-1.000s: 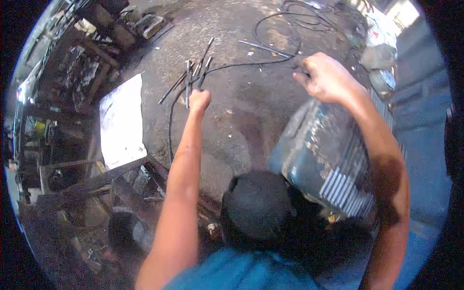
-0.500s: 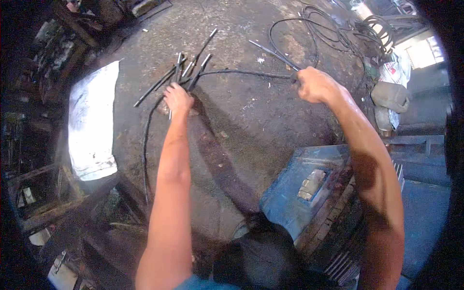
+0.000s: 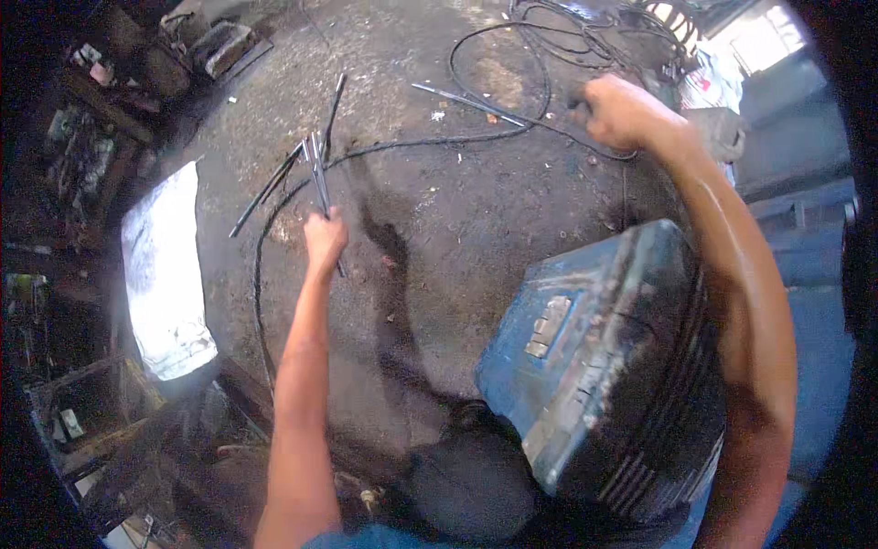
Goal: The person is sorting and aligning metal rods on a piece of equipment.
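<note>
My left hand [image 3: 326,240] is closed around several thin dark rods [image 3: 317,174] with pale ends, which point away from me above the floor. Just beyond it lie another dark rod [image 3: 336,108] and a pair of rods [image 3: 267,188] slanting to the left. A black cable [image 3: 412,144] winds across the floor past these rods. At the upper right, my right hand [image 3: 622,112] is raised with curled fingers. Something dark shows at its fingertips, too blurred to make out. Nearby, more rods [image 3: 466,102] lie on the floor beside a cable loop.
A battered blue metal case [image 3: 540,302] stands close by at the lower right. On the left lies a bright white sheet [image 3: 167,274]. Coiled cable [image 3: 585,46] and a grey jug [image 3: 718,133] are at the far right. Dark clutter lines the left side.
My left hand has drawn back toward me, lifting rods from the pile. My right hand has let go of rods that now lie on the floor and moved away from them. The view has shifted.
</note>
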`<state>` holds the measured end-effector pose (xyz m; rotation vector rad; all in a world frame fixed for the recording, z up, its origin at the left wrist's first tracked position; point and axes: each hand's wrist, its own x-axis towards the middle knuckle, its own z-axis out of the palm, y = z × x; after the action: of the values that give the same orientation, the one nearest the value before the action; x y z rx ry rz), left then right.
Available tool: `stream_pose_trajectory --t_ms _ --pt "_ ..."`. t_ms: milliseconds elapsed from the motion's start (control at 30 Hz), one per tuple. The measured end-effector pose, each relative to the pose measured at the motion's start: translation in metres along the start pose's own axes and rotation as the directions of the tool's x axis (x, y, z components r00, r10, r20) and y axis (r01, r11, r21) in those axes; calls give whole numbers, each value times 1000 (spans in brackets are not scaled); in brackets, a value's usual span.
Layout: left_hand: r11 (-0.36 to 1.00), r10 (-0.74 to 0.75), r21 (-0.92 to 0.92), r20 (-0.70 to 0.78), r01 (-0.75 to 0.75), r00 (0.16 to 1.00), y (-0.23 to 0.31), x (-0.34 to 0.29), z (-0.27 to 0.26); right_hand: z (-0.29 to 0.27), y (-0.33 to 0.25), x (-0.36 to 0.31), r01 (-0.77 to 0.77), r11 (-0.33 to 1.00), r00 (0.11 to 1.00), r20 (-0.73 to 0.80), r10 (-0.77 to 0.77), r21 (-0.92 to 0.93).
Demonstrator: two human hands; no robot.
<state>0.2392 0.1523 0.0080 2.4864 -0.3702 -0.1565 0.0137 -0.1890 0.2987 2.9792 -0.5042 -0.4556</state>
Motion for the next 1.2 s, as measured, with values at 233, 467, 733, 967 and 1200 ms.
stream_pose_trajectory --t_ms 233,467,733,967,1200 --pt "909 -78 -380 256 174 963 75 -48 9 -45 -35 -92 24 989 995 -99 -10 146" --pt "875 144 -483 243 -9 959 223 -110 -44 -23 -22 -101 -2 899 998 -55 30 438" --pt "613 541 -697 27 -373 840 322 -119 -20 -4 -25 5 -133 213 958 71 279 968" --pt "798 502 -561 415 -221 759 245 -45 -13 30 -51 72 -195 -39 846 189 498 980" --pt "888 -69 454 285 -71 956 106 108 13 50 -70 94 -364 313 877 209 433 877"
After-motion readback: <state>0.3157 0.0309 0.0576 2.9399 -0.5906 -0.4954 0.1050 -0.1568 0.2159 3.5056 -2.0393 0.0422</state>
